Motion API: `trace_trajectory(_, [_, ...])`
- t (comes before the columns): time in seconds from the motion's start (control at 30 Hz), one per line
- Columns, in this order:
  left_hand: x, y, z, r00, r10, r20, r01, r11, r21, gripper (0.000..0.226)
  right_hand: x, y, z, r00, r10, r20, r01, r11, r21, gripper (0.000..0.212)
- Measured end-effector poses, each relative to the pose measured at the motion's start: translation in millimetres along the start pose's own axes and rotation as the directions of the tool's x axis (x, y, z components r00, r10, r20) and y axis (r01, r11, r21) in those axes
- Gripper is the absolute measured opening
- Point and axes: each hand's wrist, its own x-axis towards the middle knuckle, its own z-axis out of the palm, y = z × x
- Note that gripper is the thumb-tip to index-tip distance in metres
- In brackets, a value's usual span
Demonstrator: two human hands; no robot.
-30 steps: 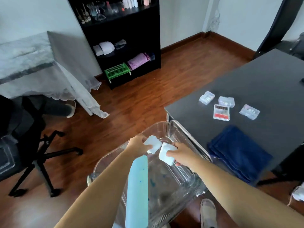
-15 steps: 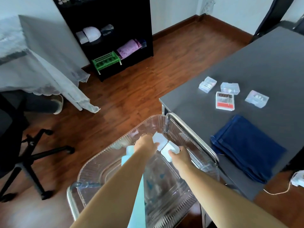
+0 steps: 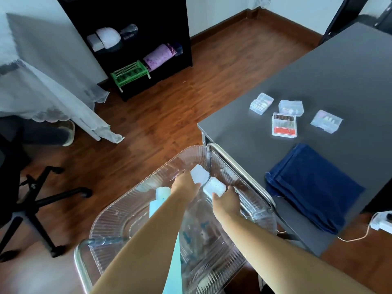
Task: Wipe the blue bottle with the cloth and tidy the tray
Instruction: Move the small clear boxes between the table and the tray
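A clear ribbed plastic tray sits on a metal-framed cart just left of the dark table. My left hand holds a small white box down inside the tray's far corner. My right hand holds a second white box right beside the first. A pale blue bottle lies lengthwise in the tray, mostly covered by my left forearm. A folded dark blue cloth rests on the table's near edge, untouched.
Several small clear plastic cases lie on the dark table. A black office chair base stands at the left on the wood floor. A black shelf unit is at the back. A white charger and cord lie at right.
Both hands have carried the two white boxes from above the tray's middle down into its far corner. The view has tilted lower and closer to the tray.
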Motion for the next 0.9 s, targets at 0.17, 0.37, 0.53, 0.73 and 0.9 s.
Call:
trace_trajectory(0.17, [-4.8, -3.3, 0.3, 1.0, -0.008, 0.009, 0.008, 0.998, 0.055, 0.076, -13.2, 7.0, -1.3, 0.965, -0.26, 0.028, 0.258, 0.933, -0.252, 0.069])
trace_trajectory(0.37, [-2.0, -7.7, 0.9, 0.999, -0.027, 0.047, 0.033, 0.992, -0.118, 0.079, 2.7, 6.3, -1.0, 0.983, -0.176, 0.044, 0.179, 0.91, -0.375, 0.072])
trace_trajectory(0.53, [1.8, -7.5, 0.7, 0.999, 0.03, 0.018, -0.027, 0.985, -0.17, 0.076, 11.1, 4.1, 7.4, 0.982, -0.191, 0.013, 0.181, 0.904, -0.389, 0.061])
trace_trajectory(0.73, [6.6, -3.7, -0.1, 0.999, 0.027, 0.025, -0.022, 0.982, -0.186, 0.07, 16.1, 0.4, 9.9, 0.982, -0.19, -0.009, 0.171, 0.899, -0.403, 0.057])
trace_trajectory(0.9, [3.4, -5.6, -1.6, 0.997, -0.041, 0.068, 0.059, 0.957, -0.286, 0.07, 11.2, -0.1, 9.8, 0.991, -0.134, -0.026, 0.119, 0.942, -0.312, 0.059])
